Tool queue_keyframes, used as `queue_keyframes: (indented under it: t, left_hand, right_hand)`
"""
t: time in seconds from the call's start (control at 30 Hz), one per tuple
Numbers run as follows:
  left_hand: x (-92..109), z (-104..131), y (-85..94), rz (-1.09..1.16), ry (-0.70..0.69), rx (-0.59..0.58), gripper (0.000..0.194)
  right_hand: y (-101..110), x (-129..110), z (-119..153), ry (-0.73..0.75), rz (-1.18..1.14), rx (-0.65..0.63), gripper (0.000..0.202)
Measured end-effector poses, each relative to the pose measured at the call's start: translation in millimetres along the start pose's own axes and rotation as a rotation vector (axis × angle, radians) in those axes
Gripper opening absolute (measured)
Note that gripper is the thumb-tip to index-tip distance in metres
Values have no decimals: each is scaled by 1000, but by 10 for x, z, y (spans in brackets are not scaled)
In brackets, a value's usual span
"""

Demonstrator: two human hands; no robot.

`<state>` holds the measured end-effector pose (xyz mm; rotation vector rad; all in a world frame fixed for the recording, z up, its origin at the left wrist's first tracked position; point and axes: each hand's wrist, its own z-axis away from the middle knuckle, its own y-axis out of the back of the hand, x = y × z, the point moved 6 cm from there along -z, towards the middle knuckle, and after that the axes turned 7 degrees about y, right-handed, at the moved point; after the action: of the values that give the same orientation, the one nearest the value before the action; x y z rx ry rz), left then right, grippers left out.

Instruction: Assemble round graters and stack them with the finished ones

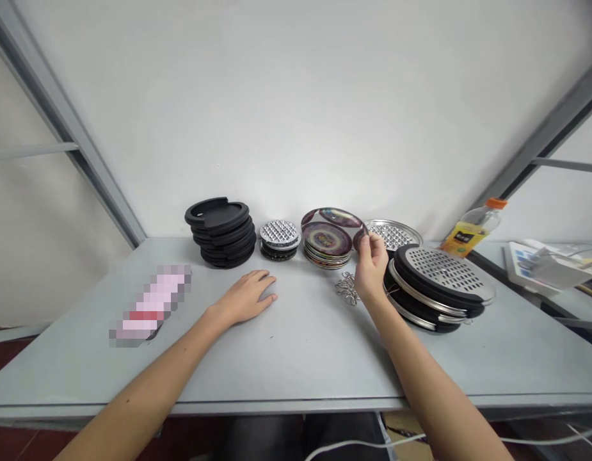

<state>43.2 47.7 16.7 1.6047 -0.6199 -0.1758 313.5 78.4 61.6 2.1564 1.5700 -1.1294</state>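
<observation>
My left hand (246, 297) lies flat on the grey table, its fingers apart and nothing in them. My right hand (372, 261) pinches the right edge of a shiny patterned disc (335, 216), which is tilted above a stack of similar colourful discs (327, 242). Just left of my right wrist lies a small heap of bent wire clips (347, 289). To the right of that wrist stand stacked black rings with perforated metal grater plates (442, 272). Behind my right hand is another round grater plate (395, 234), partly hidden.
A pile of black plastic rings (221, 234) stands at the back left, with small round grater plates (280, 234) beside it. A blurred-out phone-like object (154, 304) lies on the left. An orange-capped bottle (473, 227) leans at the back right. A white wall closes off the back.
</observation>
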Motion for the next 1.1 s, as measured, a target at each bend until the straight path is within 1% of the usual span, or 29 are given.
queue_keyframes:
  t: [0.1, 0.13, 0.2, 0.33, 0.43, 0.5, 0.57, 0.63, 0.7, 0.77, 0.83, 0.97, 1.1]
  left_hand:
    - [-46, -7, -10, 20, 29, 10, 42]
    - [-69, -12, -9, 28, 41, 22, 42]
    - [-125, -24, 3, 44, 75, 62, 42]
    - [-211, -58, 75, 103, 131, 176, 41]
    - [-229, -60, 193, 229, 142, 323, 43]
    - [-237, -41, 265, 326, 155, 405, 46]
    - [-220, -20, 307, 410, 140, 429, 50]
    - [-166, -4, 321, 465, 80, 397, 56]
    - [-97, 8, 315, 480, 4, 337, 61]
    - [-44, 14, 299, 469, -56, 273, 66]
    - [-25, 13, 281, 452, -85, 221, 71]
    - [-42, 1, 258, 426, -81, 144, 77]
    - [-27, 5, 287, 431, -104, 136, 77]
  right_hand:
    - [-120, 138, 36, -236, -219, -97, 31]
    - [-177, 163, 73, -299, -263, -145, 31]
    - [-285, 172, 166, -377, -303, -242, 32]
    - [-438, 123, 356, -459, -341, -393, 28]
    - [-499, 76, 448, -499, -387, -502, 24]
    - [-542, 39, 498, -516, -424, -617, 22]
    - [-588, 1, 553, -525, -443, -758, 20]
    - [-629, -27, 615, -535, -432, -892, 19]
    - [-666, -43, 683, -546, -396, -1005, 19]
    - [-695, -55, 738, -548, -364, -1075, 22]
    - [-714, -69, 761, -528, -344, -1089, 24]
    - [-720, -85, 753, -494, -327, -1054, 22]
    - [-726, -98, 769, -513, -329, -1110, 21]
